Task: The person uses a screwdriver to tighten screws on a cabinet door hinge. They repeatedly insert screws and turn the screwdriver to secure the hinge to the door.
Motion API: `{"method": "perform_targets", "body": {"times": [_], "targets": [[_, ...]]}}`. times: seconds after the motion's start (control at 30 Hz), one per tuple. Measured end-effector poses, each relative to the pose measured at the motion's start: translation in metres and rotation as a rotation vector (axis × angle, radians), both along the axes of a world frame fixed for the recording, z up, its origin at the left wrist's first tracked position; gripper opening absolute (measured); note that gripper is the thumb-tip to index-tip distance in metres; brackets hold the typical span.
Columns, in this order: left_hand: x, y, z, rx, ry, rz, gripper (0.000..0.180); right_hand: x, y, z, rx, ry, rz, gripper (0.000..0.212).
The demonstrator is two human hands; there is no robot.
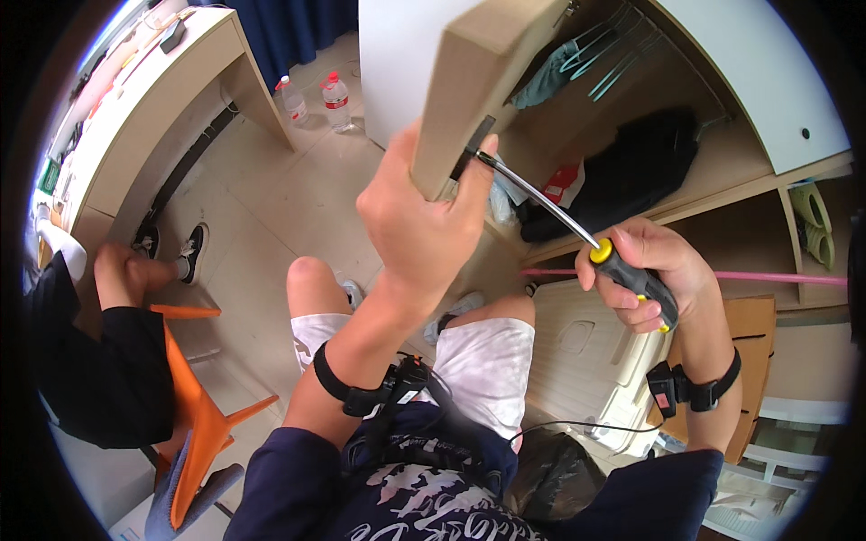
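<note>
My left hand (pixel 417 216) is closed round the lower end of a thick beige wooden board (pixel 462 86), raised in front of me. A small dark bracket-like piece (pixel 486 132) lies against the board's right side, and my left thumb presses beside it. In my right hand (pixel 677 266) is a screwdriver (pixel 550 205) with a black and yellow handle, fingers wrapped round the grip. Its metal shaft slants up and left, its end at the dark piece by my thumb. The exact tip and any screw head are too small to make out.
An open wardrobe (pixel 758 167) with hangers and dark clothing (pixel 622 171) stands ahead right. A cream plastic case (pixel 586 347) lies by my right leg. Two water bottles (pixel 336 101) stand on the floor. At left, another person (pixel 108 361) sits on an orange-legged chair (pixel 187 388) near a desk (pixel 158 99).
</note>
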State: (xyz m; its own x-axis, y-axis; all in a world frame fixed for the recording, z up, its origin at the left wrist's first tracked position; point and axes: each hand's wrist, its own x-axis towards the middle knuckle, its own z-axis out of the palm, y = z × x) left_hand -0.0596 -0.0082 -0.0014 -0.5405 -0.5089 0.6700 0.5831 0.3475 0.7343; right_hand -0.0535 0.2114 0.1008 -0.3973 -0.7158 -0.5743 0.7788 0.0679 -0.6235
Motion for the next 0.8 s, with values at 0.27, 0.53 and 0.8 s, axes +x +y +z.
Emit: {"method": "perform_targets", "body": {"times": [0.27, 0.53, 0.8], "targets": [[-0.009, -0.016, 0.001, -0.081, 0.054, 0.042, 0.026, 0.018, -0.009, -0.006, 0.078, 0.325, 0.074, 0.050], [0.002, -0.020, 0.008, -0.025, -0.129, 0.034, 0.032, 0.138, 0.086, -0.031, 0.199, 0.653, -0.623, 0.044], [-0.003, -0.029, -0.011, -0.124, -0.125, -0.012, 0.043, 0.262, 0.178, -0.038, 1.182, 0.878, -1.391, 0.019]]}}
